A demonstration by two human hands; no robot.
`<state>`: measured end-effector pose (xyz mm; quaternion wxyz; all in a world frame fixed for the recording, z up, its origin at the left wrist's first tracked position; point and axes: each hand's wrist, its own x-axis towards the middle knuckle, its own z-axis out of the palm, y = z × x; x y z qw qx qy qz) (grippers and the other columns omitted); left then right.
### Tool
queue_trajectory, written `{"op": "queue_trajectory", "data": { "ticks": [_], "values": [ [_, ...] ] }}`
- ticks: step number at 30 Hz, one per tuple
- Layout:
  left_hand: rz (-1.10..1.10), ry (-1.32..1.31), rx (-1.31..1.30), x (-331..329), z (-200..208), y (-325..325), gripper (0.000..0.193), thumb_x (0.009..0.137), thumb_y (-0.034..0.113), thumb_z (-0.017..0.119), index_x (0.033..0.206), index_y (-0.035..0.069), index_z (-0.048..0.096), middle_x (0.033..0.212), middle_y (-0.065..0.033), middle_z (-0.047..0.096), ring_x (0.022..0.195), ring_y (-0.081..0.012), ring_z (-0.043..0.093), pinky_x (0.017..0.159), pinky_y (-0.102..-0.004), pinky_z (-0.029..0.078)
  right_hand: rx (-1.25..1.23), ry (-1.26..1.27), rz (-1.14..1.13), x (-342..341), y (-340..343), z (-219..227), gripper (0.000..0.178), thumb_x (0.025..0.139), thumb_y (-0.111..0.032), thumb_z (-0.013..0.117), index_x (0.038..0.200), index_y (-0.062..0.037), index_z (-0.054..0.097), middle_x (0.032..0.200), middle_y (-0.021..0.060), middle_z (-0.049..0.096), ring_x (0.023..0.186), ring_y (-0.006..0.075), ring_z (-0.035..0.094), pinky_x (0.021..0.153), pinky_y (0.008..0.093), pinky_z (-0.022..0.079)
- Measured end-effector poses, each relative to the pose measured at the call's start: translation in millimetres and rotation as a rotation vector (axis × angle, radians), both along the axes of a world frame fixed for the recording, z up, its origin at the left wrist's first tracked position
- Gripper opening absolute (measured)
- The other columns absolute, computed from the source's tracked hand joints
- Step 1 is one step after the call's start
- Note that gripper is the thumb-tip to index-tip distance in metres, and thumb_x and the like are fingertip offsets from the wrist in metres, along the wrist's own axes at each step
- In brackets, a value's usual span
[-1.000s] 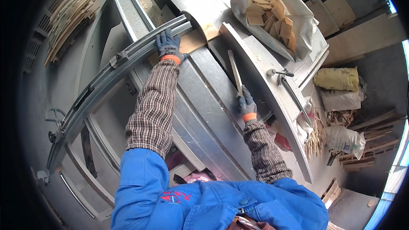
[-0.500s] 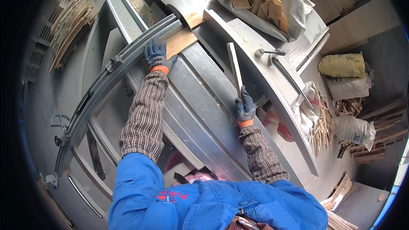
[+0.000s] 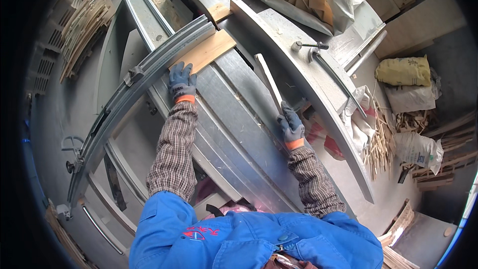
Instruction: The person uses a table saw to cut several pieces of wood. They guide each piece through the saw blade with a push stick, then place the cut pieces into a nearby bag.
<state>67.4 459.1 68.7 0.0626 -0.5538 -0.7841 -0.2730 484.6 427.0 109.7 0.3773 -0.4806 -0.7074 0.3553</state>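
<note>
My left hand (image 3: 182,80), in a grey-blue glove with an orange cuff, rests its spread fingers on the near left end of a flat wooden board (image 3: 208,52). The board lies along the metal fence (image 3: 149,56) of a table saw. My right hand (image 3: 292,126), gloved alike, is closed round the lower end of a slim pale wooden stick (image 3: 269,82), which points away from me over the saw table (image 3: 249,112). Beyond the board stands the dark round saw blade (image 3: 202,9), apart from it. A small wood piece (image 3: 219,11) lies just right of the blade.
A long metal rip fence (image 3: 303,87) crosses on the right, with a clamp lever (image 3: 311,46) beside it. Behind it sits a white sack (image 3: 343,7) of wood offcuts. Stacked strips (image 3: 84,35) stand far left; a yellow sack (image 3: 403,71) lies at right.
The board has come away from the blade, leaving a gap before the small piece. My left hand has drawn back toward me, baring more of the board. The stick remains in my right hand.
</note>
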Motion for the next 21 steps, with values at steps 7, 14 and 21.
{"op": "queue_trajectory", "data": {
  "ticks": [7,14,21],
  "values": [
    [-0.006,0.012,-0.100,35,14,34,0.043,0.083,0.030,0.076,0.124,0.017,0.071,0.138,-0.0046,0.060,0.132,-0.0274,0.048,0.110,-0.0402,0.043,-0.206,0.094,0.009,-4,37,-5,0.043,0.096,-0.010,0.066,0.138,-0.0012,0.058,0.134,0.0077,0.063,0.100,0.0114,0.062,0.086,0.0235,0.050],
    [0.029,0.098,-0.238,25,32,74,0.044,0.087,0.032,0.071,0.129,0.021,0.068,0.143,-0.0039,0.058,0.133,-0.0276,0.048,0.115,-0.0401,0.038,-0.469,0.187,-0.074,-60,94,8,0.043,0.095,-0.017,0.069,0.137,-0.0148,0.063,0.089,-0.0041,0.064,0.066,0.0046,0.052,0.059,0.0215,0.043],
    [0.017,0.154,-0.224,34,20,77,0.041,0.089,0.040,0.065,0.127,0.023,0.068,0.141,0.0013,0.057,0.129,-0.0222,0.050,0.109,-0.0423,0.041,-0.626,0.281,-0.145,-68,101,-3,0.043,0.093,-0.016,0.070,0.136,-0.0122,0.064,0.100,-0.0032,0.069,0.069,0.0038,0.052,0.062,0.0210,0.045]
  ]
}}
